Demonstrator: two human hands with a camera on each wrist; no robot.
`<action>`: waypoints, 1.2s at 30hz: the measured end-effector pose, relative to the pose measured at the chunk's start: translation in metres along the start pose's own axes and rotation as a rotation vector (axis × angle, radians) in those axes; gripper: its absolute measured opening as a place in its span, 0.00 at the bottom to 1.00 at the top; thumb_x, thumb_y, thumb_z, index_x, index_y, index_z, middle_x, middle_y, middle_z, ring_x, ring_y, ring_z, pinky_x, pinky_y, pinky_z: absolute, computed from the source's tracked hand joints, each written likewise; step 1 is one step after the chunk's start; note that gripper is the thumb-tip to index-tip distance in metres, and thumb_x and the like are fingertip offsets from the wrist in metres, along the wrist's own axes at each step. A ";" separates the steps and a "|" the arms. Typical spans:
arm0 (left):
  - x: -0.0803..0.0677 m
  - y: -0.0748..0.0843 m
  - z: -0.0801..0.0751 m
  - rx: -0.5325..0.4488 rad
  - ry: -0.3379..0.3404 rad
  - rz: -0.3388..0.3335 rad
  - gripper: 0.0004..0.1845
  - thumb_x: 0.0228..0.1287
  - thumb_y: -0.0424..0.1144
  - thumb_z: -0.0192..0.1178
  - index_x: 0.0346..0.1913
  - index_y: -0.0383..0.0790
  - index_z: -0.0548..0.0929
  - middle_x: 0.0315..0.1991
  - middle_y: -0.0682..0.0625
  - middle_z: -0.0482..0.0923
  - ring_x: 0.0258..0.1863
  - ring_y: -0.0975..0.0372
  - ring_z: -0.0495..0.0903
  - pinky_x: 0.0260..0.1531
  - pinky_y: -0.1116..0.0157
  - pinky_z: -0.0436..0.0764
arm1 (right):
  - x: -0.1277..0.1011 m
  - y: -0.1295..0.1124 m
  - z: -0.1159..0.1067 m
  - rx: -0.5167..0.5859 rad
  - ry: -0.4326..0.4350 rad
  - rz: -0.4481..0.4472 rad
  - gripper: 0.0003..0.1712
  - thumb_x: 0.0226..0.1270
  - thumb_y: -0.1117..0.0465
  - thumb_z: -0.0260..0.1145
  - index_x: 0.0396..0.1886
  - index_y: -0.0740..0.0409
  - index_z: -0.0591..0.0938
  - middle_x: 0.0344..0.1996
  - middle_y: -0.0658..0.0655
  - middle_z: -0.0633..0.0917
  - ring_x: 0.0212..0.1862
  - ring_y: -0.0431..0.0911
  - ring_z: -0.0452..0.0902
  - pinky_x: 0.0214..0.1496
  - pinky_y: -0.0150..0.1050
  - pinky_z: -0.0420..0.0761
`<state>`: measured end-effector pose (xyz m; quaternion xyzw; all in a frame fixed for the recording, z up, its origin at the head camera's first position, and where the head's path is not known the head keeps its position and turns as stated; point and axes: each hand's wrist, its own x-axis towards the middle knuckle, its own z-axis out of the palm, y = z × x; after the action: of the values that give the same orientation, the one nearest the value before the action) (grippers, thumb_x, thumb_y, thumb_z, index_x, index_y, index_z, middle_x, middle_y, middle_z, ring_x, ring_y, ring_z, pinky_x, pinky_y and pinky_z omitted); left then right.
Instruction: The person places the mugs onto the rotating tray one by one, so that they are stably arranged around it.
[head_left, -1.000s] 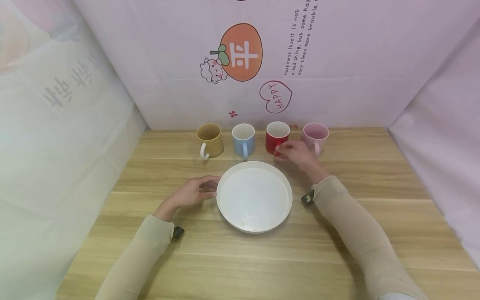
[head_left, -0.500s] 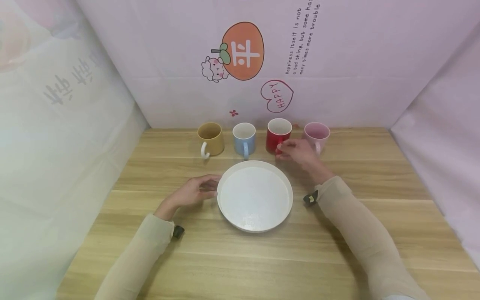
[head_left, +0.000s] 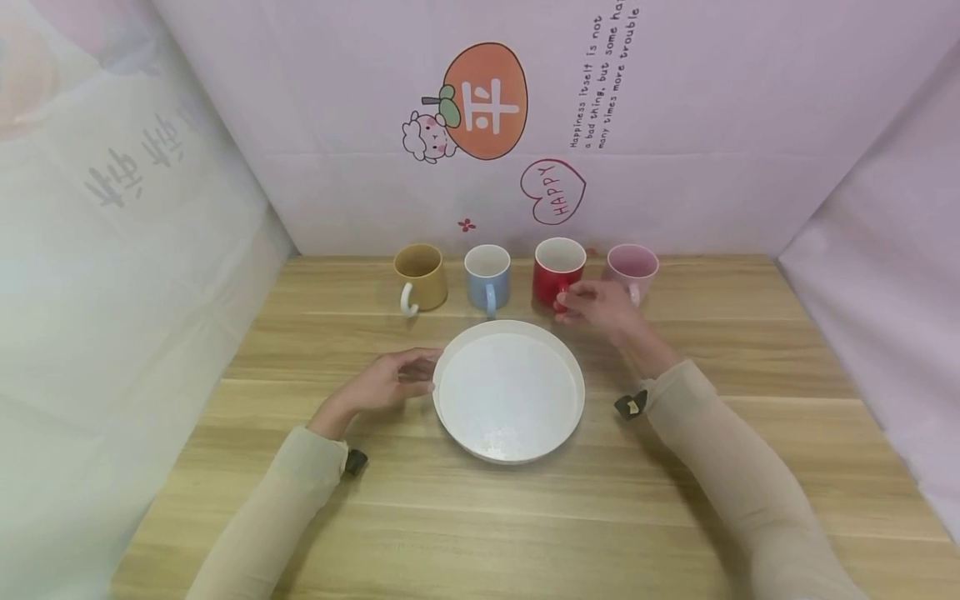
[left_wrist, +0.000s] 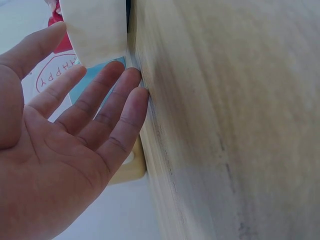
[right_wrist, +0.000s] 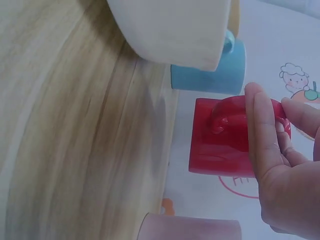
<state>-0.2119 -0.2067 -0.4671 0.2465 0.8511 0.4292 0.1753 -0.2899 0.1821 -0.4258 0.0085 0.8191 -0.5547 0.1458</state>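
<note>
My right hand pinches the handle of a red mug with a white inside. In the right wrist view the upright red mug appears slightly raised off the table, its base standing apart from the surface. A round white tray lies in front of the row of mugs. At its left rim is my left hand, thumb and fingers spread beside the wall; the left wrist view shows the palm with nothing held, and whether the fingertips touch the tray I cannot tell.
A light blue mug and a mustard mug with a white handle stand left of the red one. To its right is a pink mug, partly behind my right hand. A printed cloth hangs behind the wooden table.
The red mug has risen a little and shifted slightly right in my right hand. My right forearm has swung a bit to the right. The left hand and tray stay put.
</note>
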 end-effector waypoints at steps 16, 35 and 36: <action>0.000 0.001 -0.001 -0.010 -0.006 -0.009 0.30 0.68 0.39 0.65 0.71 0.43 0.70 0.59 0.45 0.81 0.60 0.52 0.80 0.63 0.54 0.79 | -0.027 -0.007 0.008 -0.039 -0.075 -0.069 0.23 0.67 0.51 0.69 0.53 0.63 0.80 0.47 0.65 0.88 0.48 0.52 0.88 0.54 0.43 0.86; -0.002 0.004 -0.001 -0.005 -0.004 -0.009 0.30 0.68 0.38 0.65 0.71 0.42 0.71 0.59 0.45 0.81 0.60 0.53 0.80 0.63 0.54 0.79 | -0.053 -0.018 0.029 -0.044 -0.156 -0.065 0.18 0.67 0.54 0.70 0.50 0.60 0.82 0.47 0.61 0.88 0.46 0.49 0.88 0.54 0.47 0.86; -0.002 0.004 -0.001 -0.005 -0.004 -0.003 0.30 0.68 0.38 0.65 0.71 0.42 0.71 0.59 0.44 0.81 0.60 0.52 0.80 0.63 0.54 0.79 | -0.054 -0.018 0.030 -0.042 -0.168 -0.084 0.17 0.68 0.55 0.70 0.50 0.61 0.82 0.47 0.62 0.88 0.46 0.49 0.88 0.54 0.48 0.86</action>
<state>-0.2099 -0.2065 -0.4625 0.2454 0.8502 0.4304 0.1782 -0.2344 0.1559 -0.4065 -0.0754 0.8151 -0.5418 0.1910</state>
